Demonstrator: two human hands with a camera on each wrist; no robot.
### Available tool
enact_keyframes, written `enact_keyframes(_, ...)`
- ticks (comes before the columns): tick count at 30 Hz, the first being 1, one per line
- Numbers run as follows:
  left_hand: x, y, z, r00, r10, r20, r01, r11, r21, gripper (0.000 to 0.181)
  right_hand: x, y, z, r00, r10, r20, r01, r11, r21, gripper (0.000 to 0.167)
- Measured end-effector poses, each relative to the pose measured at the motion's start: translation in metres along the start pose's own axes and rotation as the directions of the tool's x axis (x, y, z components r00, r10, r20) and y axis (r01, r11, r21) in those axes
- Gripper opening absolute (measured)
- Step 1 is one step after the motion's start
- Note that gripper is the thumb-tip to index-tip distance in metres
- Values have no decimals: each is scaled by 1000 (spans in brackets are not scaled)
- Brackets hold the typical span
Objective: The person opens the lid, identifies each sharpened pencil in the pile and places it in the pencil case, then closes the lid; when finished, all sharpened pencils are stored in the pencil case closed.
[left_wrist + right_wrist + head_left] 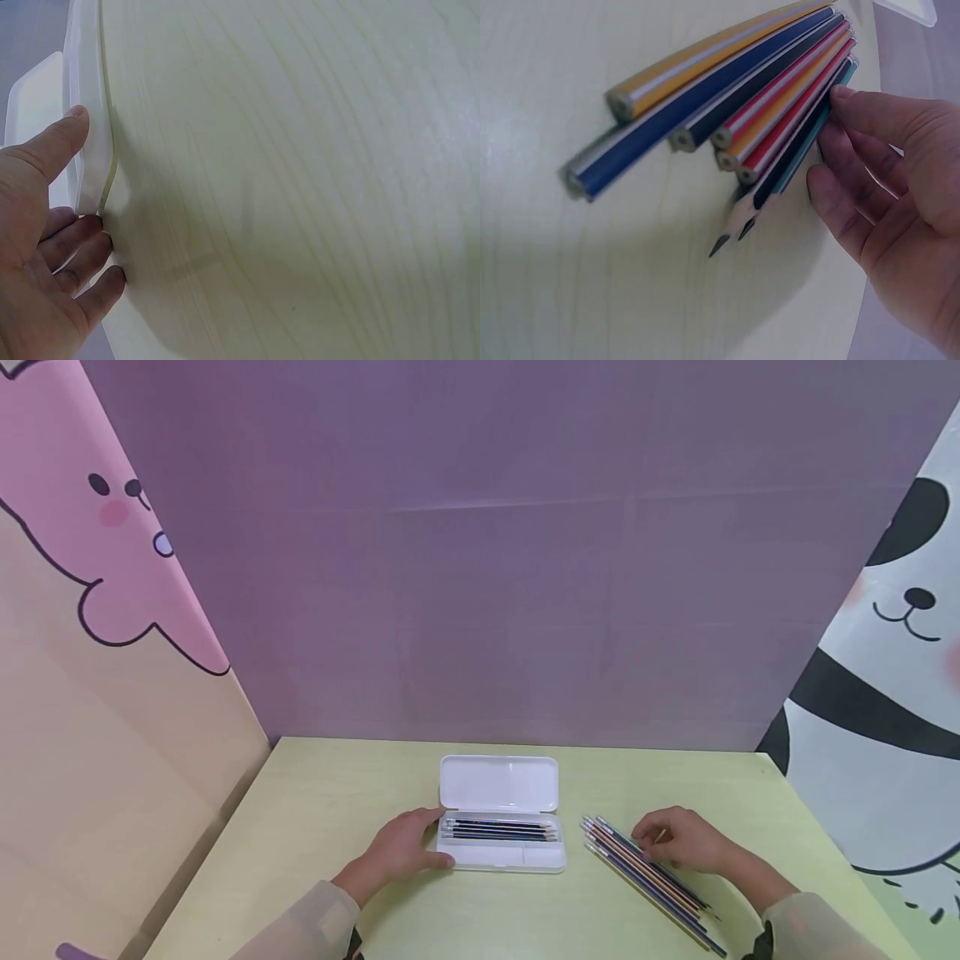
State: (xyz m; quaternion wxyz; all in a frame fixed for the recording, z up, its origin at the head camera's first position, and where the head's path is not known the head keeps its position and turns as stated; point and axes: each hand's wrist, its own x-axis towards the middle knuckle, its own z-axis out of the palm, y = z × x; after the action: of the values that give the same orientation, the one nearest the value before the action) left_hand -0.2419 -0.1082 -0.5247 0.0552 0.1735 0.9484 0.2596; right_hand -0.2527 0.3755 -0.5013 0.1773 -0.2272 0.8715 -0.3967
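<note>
A white pencil case [540, 860] lies open on the table, its lid [498, 783] folded back. Several dark pencils [498, 831] rest side by side in its rear compartment. My left hand [401, 843] grips the case's left end; the left wrist view has the thumb on the rim and the fingers round the corner. To the right lies a slanting bundle of loose pencils [645, 877], striped yellow, blue, red, orange and dark. At the bundle's right side, my right hand [907, 187] pinches a green-and-black pencil [802, 154] near its far end; part of the fingers is hidden behind it.
The pale wood-grain table [337, 785] ends at a purple backdrop [510, 610]. A pink cartoon panel [112, 543] flanks it on the left, a panda panel [885, 693] on the right.
</note>
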Motion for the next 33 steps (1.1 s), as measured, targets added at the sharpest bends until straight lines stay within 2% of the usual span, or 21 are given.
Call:
enact_keyframes(13, -2, 2, -3, 1000, -9, 2, 9, 1000, -4, 89, -1, -1, -3, 999, 37, -7, -37, 999, -16, 19)
enact_keyframes(28, -4, 6, -4, 1000, 1, -5, -1, 1000, -10, 90, 0, -5, 0, 997, 15, -70, -27, 984, -179, 12)
enact_keyframes(33, -3, 4, -3, 1000, -3, -7, 3, 1000, 1, 89, 1, -6, 0, 998, 22, -65, -32, 985, -171, 13)
